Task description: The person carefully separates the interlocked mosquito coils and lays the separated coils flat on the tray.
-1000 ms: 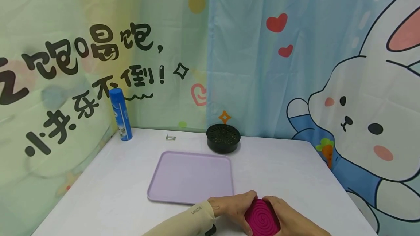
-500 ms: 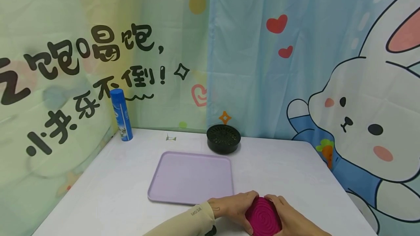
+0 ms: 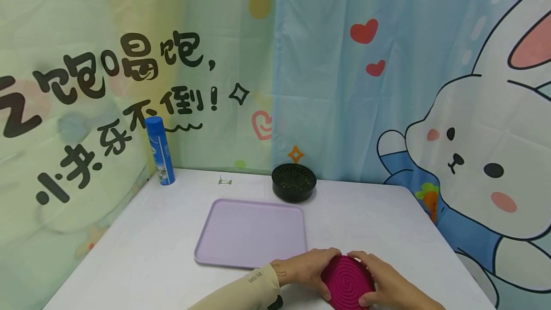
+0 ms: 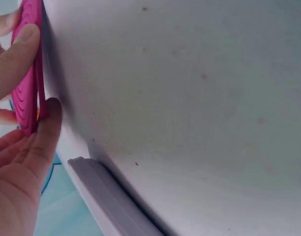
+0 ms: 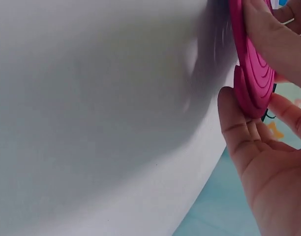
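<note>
Both hands pinch the magenta ribbed disc (image 3: 347, 282) by its rim, left hand (image 3: 306, 271) on its left edge, right hand (image 3: 387, 283) opposite, each equally close.

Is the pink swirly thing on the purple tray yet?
Not yet. The flat lilac plastic tray has nothing on it. Both hands, left hand and right hand, hold the round magenta spiral-ridged disc by its edges at the near edge of the white table, just off the surface. Moving it anywhere is still undone.
</note>
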The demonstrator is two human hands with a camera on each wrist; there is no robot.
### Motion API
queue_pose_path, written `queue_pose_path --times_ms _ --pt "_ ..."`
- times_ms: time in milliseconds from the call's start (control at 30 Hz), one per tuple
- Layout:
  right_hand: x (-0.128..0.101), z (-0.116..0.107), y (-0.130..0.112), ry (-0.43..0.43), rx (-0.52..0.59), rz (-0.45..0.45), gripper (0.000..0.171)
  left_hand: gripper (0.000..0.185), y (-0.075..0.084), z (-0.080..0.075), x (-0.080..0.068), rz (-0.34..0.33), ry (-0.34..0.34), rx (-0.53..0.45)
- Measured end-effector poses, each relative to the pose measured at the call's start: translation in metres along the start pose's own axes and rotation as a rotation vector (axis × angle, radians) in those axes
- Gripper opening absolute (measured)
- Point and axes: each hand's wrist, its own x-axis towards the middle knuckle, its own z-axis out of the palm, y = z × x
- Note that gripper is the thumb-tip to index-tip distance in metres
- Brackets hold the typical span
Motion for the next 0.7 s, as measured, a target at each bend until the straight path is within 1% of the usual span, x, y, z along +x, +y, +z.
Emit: queue_pose_path --times_ms 67,200,267,367,533,700 --pt "0.001 -0.002 0.001 -0.005 0.02 -0.015 0.094 0.087 0.0 0.0 0.0 -0.008 0.0 -0.001" --pt "0.003 -0.007 0.004 -0.011 0.02 -0.063 0.085 0.085 0.0 -0.002 0.0 -0.027 0.009 0.007" --pt "0.002 -0.009 0.007 -0.002 0.013 -0.09 0.08 0.083 0.0 -0.004 -0.001 -0.036 0.015 0.003" --pt "0.002 -0.013 0.01 0.025 0.019 -0.118 0.072 0.079 -0.001 -0.006 -0.001 -0.029 0.021 -0.019" --pt "0.001 -0.018 0.013 0.062 0.073 -0.095 0.059 0.068 -0.004 -0.011 -0.001 -0.037 0.016 -0.102" --pt "0.002 -0.024 0.012 0.066 0.14 -0.046 0.05 0.061 -0.005 -0.016 -0.002 -0.053 0.023 -0.166"
